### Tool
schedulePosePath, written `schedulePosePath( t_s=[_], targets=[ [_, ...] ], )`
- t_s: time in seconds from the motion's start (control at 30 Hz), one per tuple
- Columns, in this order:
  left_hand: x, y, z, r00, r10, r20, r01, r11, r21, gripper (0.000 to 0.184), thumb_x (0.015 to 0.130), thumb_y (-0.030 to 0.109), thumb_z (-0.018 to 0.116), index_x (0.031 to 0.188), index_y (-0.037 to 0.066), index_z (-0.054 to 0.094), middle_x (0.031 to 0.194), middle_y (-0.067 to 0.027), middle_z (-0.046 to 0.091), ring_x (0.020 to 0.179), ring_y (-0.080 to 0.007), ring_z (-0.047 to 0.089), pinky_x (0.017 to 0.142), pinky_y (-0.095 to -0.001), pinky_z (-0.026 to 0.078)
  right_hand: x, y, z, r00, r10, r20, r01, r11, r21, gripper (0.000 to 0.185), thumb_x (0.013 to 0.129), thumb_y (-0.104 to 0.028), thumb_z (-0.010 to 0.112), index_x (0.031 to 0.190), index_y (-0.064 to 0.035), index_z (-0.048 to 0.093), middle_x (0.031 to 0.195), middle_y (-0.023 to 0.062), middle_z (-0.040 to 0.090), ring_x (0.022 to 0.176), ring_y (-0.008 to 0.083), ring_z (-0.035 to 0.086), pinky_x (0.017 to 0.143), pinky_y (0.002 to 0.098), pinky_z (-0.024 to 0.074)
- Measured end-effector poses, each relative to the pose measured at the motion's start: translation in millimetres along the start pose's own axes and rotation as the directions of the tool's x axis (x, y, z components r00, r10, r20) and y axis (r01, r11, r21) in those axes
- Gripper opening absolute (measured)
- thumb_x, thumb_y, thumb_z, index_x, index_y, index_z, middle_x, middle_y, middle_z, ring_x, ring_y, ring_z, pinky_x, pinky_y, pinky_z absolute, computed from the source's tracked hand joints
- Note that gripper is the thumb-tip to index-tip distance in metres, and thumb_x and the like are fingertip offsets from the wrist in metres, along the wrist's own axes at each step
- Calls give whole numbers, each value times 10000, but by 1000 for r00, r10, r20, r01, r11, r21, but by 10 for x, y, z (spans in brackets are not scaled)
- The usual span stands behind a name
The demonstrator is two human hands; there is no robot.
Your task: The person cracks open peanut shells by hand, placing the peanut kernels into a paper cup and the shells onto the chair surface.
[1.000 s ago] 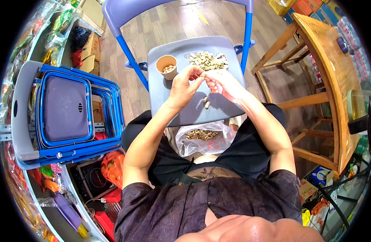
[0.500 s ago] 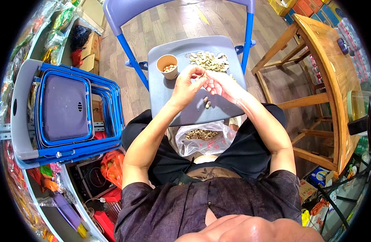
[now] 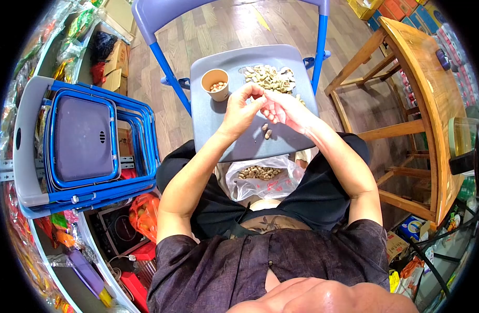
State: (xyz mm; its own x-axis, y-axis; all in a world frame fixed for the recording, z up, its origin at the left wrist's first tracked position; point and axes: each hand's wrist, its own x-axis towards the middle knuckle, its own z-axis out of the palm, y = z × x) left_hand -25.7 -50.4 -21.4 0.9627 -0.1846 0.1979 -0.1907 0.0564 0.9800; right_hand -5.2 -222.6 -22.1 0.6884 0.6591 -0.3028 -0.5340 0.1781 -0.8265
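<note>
Left hand [image 3: 242, 108] grip narrow, right hand's [image 3: 287, 109] unclear, both meeting over chair seat [image 3: 244, 148]; cup [image 3: 219, 96] of peanuts [image 3: 217, 86], shells [image 3: 271, 78] beyond

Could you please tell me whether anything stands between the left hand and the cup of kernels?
Nothing visible does: on the chair seat, the cup stands close beside the left hand, its mouth open.

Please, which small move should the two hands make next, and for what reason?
Perhaps the left hand and right hand should gently split whatever their fingertips may hold, over the grey plastic chair seat. They meet there, near the round tan paper cup of brownish kernels and the heap of pale, opened peanut shells. Any held piece is too hidden to identify.
</note>
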Motion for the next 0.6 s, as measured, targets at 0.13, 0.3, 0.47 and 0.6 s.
schedulePosePath(
  t_s=[0.13, 0.3, 0.47, 0.6],
  targets=[
    [-1, 43, 13, 1000, -29, -1, 29, 1000, 6, 42, 851, 24, 608, 886, 7, 592, 801, -27, 619, 726, -86, 564, 660, -236, 474, -15, -7, 22, 1000, -1, -15, 0, 999, -52, 408, 962, -480, 464, 899, -100, 599, 732, -27, 519, 620, 68, 456, 527, 209, 354],
    [3, -145, 21, 988, -156, 20, 156, 960, -231, 29, 851, 31, 616, 858, 18, 591, 751, -16, 619, 693, -81, 569, 674, -240, 471, -3, 67, 26, 1000, 12, -25, -11, 999, 37, 395, 978, -440, 413, 827, -95, 530, 671, -19, 467, 592, 80, 414, 521, 214, 329],
    [23, -187, 30, 984, -178, 12, 176, 963, -206, 58, 884, 87, 625, 870, 41, 592, 786, -11, 620, 717, -81, 567, 695, -231, 458, 60, 189, 13, 999, 15, -32, -11, 989, 145, 397, 984, -433, 374, 813, -104, 518, 667, -34, 442, 586, 82, 394, 530, 227, 325],
    [23, -207, 23, 982, -187, 12, 185, 957, -222, 58, 884, 97, 628, 882, 49, 596, 787, -6, 616, 737, -76, 564, 719, -229, 450, 57, 186, 58, 999, 6, -31, 0, 984, 177, 390, 982, -418, 354, 815, -106, 517, 672, -46, 432, 583, 85, 381, 542, 231, 329]
  ],
)
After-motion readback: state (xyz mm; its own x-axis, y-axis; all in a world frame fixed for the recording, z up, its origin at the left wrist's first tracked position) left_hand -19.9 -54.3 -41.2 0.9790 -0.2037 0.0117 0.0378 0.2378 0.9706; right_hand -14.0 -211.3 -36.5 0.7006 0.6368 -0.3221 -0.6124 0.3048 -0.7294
